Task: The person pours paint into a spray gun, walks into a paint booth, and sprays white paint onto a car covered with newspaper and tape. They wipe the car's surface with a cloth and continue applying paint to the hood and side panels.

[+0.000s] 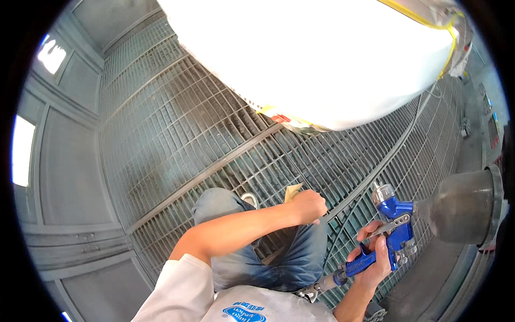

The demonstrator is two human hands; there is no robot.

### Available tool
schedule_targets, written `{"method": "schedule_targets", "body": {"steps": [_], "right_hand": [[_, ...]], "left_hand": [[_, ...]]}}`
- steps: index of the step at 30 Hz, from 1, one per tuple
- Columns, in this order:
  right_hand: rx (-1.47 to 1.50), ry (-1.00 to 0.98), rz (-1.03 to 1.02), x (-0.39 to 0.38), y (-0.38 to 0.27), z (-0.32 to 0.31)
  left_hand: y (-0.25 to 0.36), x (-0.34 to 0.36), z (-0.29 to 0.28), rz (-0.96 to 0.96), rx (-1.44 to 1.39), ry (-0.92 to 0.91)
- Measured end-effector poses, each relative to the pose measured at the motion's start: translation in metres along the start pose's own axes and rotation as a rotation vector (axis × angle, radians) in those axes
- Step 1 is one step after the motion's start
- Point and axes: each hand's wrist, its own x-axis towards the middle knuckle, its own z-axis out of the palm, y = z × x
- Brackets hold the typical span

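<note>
My left hand (pixel 307 206) is closed on a folded tan piece of paper or cloth (pixel 292 192) above my knees, below the large white curved panel (pixel 311 59). Yellow masking tape (pixel 446 67) runs along that panel's edges. My right hand (pixel 373 260) grips a blue spray gun (pixel 399 236) at lower right, fingers around its handle and trigger area. The gun has a silver front cap, a dark translucent cup (pixel 461 206) pointing right and a hose fitting below the handle.
A metal grate floor (pixel 161 129) lies beneath me, with a hose (pixel 414 121) running across it at right. Grey booth walls with bright windows (pixel 24 150) stand at left. More items hang along the far right wall. The white panel fills the upper middle.
</note>
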Motion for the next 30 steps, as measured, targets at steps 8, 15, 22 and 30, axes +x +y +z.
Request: {"method": "schedule_targets", "body": {"steps": [8,15,22,30], "right_hand": [[-0.025,-0.116,-0.030,-0.018,-0.002,0.008],[-0.050,-0.103,-0.085,-0.041,-0.017,0.029],[-0.104,-0.083,-0.173,-0.044,-0.008,0.116],[-0.145,-0.042,-0.261,-0.012,0.044,0.261]], "left_hand": [[0.006,-0.003,-0.007,-0.049,0.009,0.103],[0.069,-0.081,-0.122,-0.372,0.001,0.186],[0.053,-0.226,-0.140,-0.560,-0.660,0.883],[-0.030,-0.398,-0.104,-0.980,-0.911,1.044]]}}
